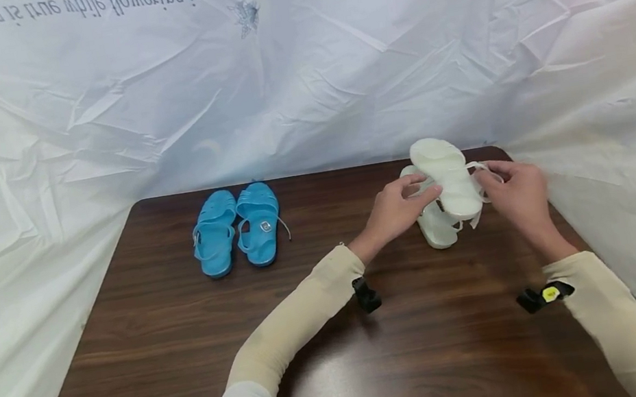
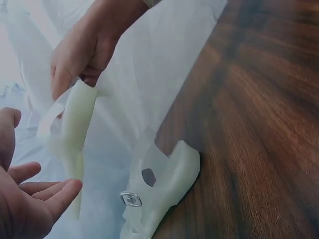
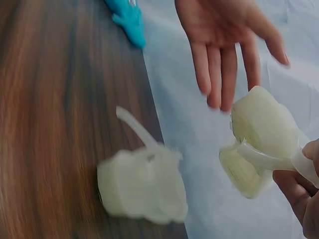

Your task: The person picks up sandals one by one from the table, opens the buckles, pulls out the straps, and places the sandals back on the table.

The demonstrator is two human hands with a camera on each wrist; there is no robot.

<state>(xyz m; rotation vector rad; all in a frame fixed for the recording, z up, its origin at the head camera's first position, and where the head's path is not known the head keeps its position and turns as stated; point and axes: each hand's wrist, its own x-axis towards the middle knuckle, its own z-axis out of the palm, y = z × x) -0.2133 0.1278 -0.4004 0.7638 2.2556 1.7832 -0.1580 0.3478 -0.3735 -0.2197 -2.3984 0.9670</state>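
My right hand (image 1: pixel 513 192) pinches a white sandal (image 1: pixel 446 181) by its strap at the far right of the table, and the sandal is raised with its sole toward me. In the right wrist view the strap runs between thumb and fingers of that hand (image 3: pixel 301 191). My left hand (image 1: pixel 397 207) reaches in from the left with fairly straight fingers, their tips right at the sandal's edge. Below, the other white sandal (image 1: pixel 438 231) rests on the tabletop, partly covered by the raised one. Its metal buckle (image 2: pixel 131 199) shows in the left wrist view.
Two blue sandals (image 1: pixel 215 239) lie side by side at the back left of the brown wooden table (image 1: pixel 327 336). A white sheet (image 1: pixel 301 90) hangs behind the table's back edge and along its sides.
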